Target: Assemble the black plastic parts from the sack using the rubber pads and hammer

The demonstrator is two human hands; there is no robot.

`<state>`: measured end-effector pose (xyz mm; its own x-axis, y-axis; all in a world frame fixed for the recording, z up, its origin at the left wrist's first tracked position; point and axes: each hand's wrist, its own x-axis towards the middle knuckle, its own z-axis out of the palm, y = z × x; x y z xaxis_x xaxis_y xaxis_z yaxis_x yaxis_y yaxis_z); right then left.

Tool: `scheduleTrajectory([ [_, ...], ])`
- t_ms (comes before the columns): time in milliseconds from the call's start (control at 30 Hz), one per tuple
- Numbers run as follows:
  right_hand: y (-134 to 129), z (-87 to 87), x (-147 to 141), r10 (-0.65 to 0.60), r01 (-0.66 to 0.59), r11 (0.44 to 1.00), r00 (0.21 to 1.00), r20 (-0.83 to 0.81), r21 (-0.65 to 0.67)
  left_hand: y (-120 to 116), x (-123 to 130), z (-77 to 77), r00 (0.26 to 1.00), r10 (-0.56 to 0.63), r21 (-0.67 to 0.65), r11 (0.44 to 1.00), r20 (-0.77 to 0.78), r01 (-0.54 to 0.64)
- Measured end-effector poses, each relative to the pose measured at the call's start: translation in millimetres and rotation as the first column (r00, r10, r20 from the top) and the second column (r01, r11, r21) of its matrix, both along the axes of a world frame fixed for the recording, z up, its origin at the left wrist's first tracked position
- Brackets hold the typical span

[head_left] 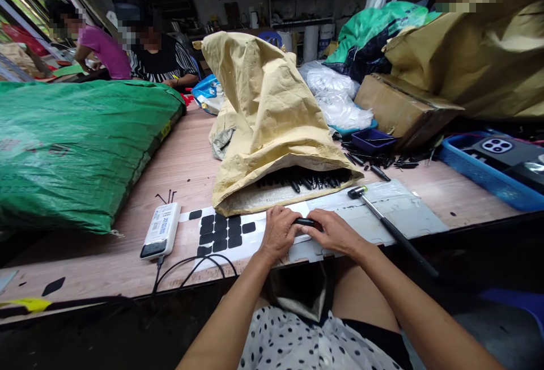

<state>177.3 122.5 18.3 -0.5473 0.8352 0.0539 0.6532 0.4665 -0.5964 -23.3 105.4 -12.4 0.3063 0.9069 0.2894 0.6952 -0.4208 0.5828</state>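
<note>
Near the table's front edge, my left hand (278, 231) and my right hand (334, 229) grip opposite ends of a short black pen-shaped piece (304, 221). Fingers are closed on it from both sides, so its ends are partly hidden. Just beyond lies a tan paper sack (272, 126), its mouth facing me, with several black pen-shaped pieces (301, 180) inside. Left of my hands, a white sheet (250, 248) carries rows of black rounded-square stickers (220, 228). A hammer (382, 220) with a dark handle rests to the right on a grey board (408, 205).
A white electronic box (161, 228) with a black cable stands left. A big green sack (76, 154) fills the left side. To the right are a blue basket (488, 174) holding a phone (504, 152), a purple tray (372, 140) and a cardboard box (399, 109). Two people sit at the back left.
</note>
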Motion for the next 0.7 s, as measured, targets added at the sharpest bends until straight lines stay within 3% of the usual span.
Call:
scheduleTrajectory([
  [300,-5,-15.4,-9,-0.029,0.020,0.979,0.999,0.043,0.204,-2,-1,-1.7,1.000,-0.001,0.039,0.999,0.027,0.000],
  [500,-7,-9.2,-5,-0.016,0.009,0.989,0.999,0.043,0.146,-2,-1,0.0,1.000,-0.010,0.012,1.000,0.011,0.010],
  [700,-7,4.5,-1,-0.079,0.085,0.996,0.988,0.134,-0.035,-3,1,0.0,0.999,0.023,0.023,0.999,0.030,-0.024],
])
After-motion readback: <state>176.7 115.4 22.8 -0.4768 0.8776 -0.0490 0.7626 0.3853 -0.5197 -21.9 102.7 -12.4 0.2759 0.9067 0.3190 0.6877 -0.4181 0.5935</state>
